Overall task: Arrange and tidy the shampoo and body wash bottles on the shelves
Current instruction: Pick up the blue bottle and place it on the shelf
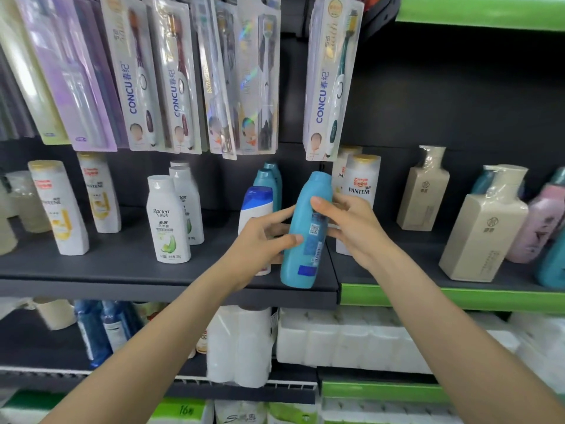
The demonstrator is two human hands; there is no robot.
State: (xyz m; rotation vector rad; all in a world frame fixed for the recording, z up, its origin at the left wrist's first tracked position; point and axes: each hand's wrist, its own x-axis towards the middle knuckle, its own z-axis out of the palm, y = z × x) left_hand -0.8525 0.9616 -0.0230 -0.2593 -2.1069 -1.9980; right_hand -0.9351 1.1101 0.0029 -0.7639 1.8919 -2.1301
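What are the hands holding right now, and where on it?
Both hands grip the teal-blue bottle by its body: left hand on its lower-middle left side, right hand on its upper-middle right side. The bottle leans, tilted.

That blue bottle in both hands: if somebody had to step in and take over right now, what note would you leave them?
Left hand: grips the blue bottle low on its left side.
Right hand: grips it higher, on the right.
The bottle is tilted, its back label with the code facing out, its base at the front edge of the dark shelf.
Behind it: a white bottle with a blue cap and two teal bottles. The white Pantene bottles stand to the right.
Done: other bottles stand upright in groups.
Left: probably set the blue bottle upright with its front showing, then check the rest.
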